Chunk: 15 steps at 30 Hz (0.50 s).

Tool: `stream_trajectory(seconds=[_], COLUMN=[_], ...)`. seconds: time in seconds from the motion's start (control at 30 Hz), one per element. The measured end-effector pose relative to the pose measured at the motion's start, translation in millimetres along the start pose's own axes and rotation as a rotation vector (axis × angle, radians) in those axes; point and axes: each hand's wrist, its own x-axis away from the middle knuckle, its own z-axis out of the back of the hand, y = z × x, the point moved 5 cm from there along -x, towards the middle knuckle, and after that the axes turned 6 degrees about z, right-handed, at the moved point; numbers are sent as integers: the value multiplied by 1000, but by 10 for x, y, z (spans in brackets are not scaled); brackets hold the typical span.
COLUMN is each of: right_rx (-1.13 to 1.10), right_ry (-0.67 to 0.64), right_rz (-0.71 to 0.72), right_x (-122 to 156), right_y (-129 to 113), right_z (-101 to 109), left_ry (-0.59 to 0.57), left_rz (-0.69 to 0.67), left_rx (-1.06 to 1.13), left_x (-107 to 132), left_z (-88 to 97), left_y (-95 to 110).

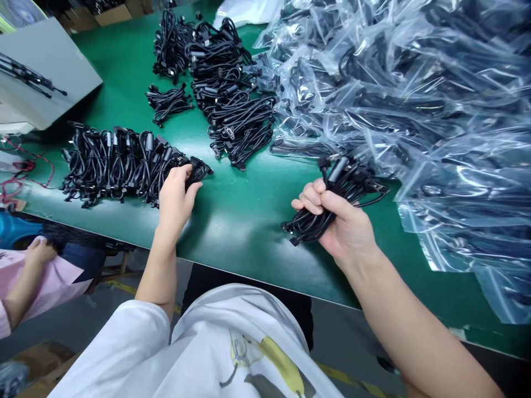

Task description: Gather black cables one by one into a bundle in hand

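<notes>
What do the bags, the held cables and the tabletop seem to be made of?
Bags: thin clear plastic film, glossy, creased with bright glints.
Held cables: probably soft plastic or rubber sheathing, black, slightly shiny, bending in loops.
Tabletop: smooth green, softly reflective; laminate, mat or paint, I can't tell.

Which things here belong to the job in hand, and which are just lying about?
In the job, it seems:
right hand, gripping a cable bundle
left hand, at the near-hand end of the cable row
cable pile
bagged cables

Apparently just lying about:
grey case
red wires
cardboard box
</notes>
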Motion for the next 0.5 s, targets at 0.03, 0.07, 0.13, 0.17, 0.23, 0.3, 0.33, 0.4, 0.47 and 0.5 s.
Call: stream_trajectory(seconds=[0.03,0.07,0.13,0.17,0.23,0.3,0.33,0.4,0.47,0.5], right_rx=[-10,-15,-6,6,37,50,44,21,34,63], right_ry=[-1,0,12,19,24,-11,-42,-83,-93,-79], right_rz=[-12,-27,-66,-88,-121,-138,-144,-160,-185,-188], right_x=[6,13,27,35,50,63,67,71,72,72], right_y=[22,45,97,124,170,205,219,247,279,292], right_z=[-8,-14,-22,-26,-44,-83,-107,-132,-121,-101], left_ry=[10,6,-68,-132,-290,-460,-534,-649,-692,-682], left_rz=[-3,1,37,64,128,190,211,243,252,238], left_rx=[161,337,682,831,1053,1166,1195,1225,1233,1221], left_x=[5,6,0,-5,1,47,85,168,222,228], left_z=[45,80,93,67,-47,-222,-316,-491,-614,-649], left_y=[29,71,193,278,484,709,812,963,1012,1001])
